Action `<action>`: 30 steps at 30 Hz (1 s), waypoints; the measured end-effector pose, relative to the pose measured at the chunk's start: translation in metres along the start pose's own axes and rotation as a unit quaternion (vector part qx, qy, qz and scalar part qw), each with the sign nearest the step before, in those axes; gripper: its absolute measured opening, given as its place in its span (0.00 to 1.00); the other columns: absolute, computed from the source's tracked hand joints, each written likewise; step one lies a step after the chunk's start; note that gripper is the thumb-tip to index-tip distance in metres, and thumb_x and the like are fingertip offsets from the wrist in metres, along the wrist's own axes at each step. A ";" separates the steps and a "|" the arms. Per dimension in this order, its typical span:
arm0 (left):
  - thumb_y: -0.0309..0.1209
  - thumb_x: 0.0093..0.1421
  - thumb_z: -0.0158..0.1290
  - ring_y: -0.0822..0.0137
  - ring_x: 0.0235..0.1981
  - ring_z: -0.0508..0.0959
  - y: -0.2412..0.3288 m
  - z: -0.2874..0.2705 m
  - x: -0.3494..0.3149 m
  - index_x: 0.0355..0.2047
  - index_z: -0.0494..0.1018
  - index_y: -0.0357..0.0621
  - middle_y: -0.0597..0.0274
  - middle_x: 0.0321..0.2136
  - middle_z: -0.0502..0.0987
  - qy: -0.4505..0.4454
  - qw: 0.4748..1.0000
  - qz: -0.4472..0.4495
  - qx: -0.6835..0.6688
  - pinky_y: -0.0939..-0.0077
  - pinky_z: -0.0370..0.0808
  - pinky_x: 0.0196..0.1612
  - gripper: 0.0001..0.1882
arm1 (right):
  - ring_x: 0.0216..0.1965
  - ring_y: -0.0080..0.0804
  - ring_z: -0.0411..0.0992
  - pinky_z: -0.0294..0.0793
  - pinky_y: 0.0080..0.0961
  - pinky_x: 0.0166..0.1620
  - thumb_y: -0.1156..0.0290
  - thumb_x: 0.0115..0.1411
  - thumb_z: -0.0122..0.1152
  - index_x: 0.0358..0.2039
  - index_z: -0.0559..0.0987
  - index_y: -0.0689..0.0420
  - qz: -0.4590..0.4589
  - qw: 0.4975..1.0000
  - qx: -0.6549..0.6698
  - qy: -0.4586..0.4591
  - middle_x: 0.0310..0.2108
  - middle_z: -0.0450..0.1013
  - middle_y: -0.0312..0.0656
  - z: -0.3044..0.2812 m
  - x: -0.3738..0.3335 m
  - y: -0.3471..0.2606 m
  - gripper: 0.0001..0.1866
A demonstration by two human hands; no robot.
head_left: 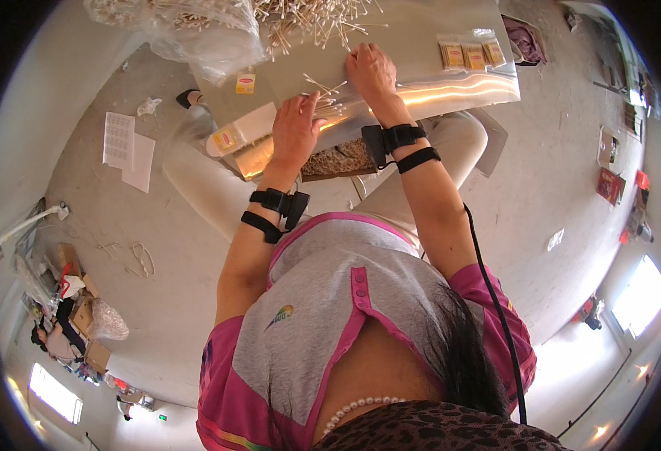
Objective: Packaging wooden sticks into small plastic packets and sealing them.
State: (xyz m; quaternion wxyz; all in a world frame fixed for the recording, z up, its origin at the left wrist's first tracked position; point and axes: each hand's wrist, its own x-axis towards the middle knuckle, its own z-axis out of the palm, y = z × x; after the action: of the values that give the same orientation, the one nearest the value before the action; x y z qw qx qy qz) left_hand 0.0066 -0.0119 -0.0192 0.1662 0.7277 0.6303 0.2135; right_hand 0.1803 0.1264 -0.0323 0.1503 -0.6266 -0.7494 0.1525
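Observation:
My left hand [294, 129] rests at the near edge of a shiny metal-topped table [420, 83]. Its thumb and index finger close around a small bunch of cotton swabs [329, 98], whose sticks fan out toward the right. Just beyond, my right hand [373, 74] lies on the tabletop with its fingers curled, beside the big loose pile of cotton swabs [308, 22]. Whatever its fingertips may hold is hidden beneath them. Each wrist carries a black strapped device.
A clear plastic bag of swabs [202, 37] stands at the far left. Small packets [473, 54] with yellow labels sit at the far right; single ones lie left [245, 83] and nearer [225, 140]. Under the edge, an open box [338, 161] holds swabs. Paper sheets [120, 143] lie on the floor.

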 end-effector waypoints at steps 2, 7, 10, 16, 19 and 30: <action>0.33 0.51 0.69 0.55 0.50 0.74 0.001 0.000 0.001 0.61 0.70 0.47 0.59 0.45 0.74 0.001 1.000 0.007 0.006 0.61 0.74 0.54 0.36 | 0.41 0.49 0.78 0.78 0.44 0.46 0.65 0.63 0.56 0.35 0.81 0.60 -0.003 1.000 0.001 -0.004 0.36 0.79 0.50 -0.002 -0.004 0.004 0.12; 0.33 0.52 0.68 0.55 0.50 0.74 -0.001 0.000 0.000 0.62 0.69 0.47 0.58 0.45 0.74 0.012 1.000 0.010 -0.008 0.60 0.73 0.54 0.36 | 0.39 0.50 0.78 0.79 0.44 0.43 0.65 0.60 0.61 0.36 0.80 0.57 -0.062 0.995 0.079 -0.002 0.36 0.78 0.48 -0.012 -0.007 0.003 0.09; 0.33 0.52 0.69 0.55 0.50 0.74 0.002 -0.001 0.002 0.62 0.69 0.47 0.58 0.45 0.74 0.009 1.000 0.012 -0.017 0.60 0.73 0.55 0.36 | 0.38 0.52 0.78 0.79 0.45 0.42 0.66 0.59 0.61 0.36 0.80 0.56 -0.056 0.991 0.123 -0.002 0.36 0.78 0.48 -0.016 -0.006 0.004 0.09; 0.33 0.51 0.69 0.54 0.51 0.74 0.002 0.000 0.001 0.62 0.70 0.47 0.58 0.46 0.75 0.019 1.000 0.017 -0.015 0.60 0.73 0.55 0.37 | 0.38 0.53 0.78 0.79 0.44 0.42 0.65 0.58 0.62 0.37 0.82 0.56 -0.026 0.983 0.179 0.008 0.36 0.79 0.48 -0.031 -0.005 0.025 0.10; 0.33 0.51 0.69 0.54 0.50 0.74 0.000 0.001 0.000 0.62 0.70 0.48 0.58 0.46 0.75 0.016 1.000 0.006 0.000 0.60 0.74 0.55 0.37 | 0.41 0.51 0.79 0.79 0.44 0.45 0.63 0.57 0.62 0.38 0.83 0.55 0.028 0.999 0.035 -0.010 0.38 0.79 0.47 -0.044 -0.009 0.035 0.11; 0.33 0.51 0.69 0.54 0.49 0.74 0.003 -0.001 0.001 0.62 0.70 0.48 0.58 0.45 0.74 0.019 1.000 0.015 -0.012 0.60 0.74 0.54 0.37 | 0.45 0.48 0.77 0.76 0.43 0.50 0.66 0.58 0.61 0.37 0.82 0.57 -0.069 0.997 -0.021 0.012 0.40 0.78 0.47 -0.012 0.006 0.002 0.10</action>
State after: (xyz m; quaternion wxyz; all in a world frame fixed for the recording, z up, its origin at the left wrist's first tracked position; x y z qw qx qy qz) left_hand 0.0089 -0.0111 -0.0170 0.1600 0.7309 0.6197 0.2370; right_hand 0.1856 0.1328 -0.0223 0.1562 -0.5782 -0.7919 0.1191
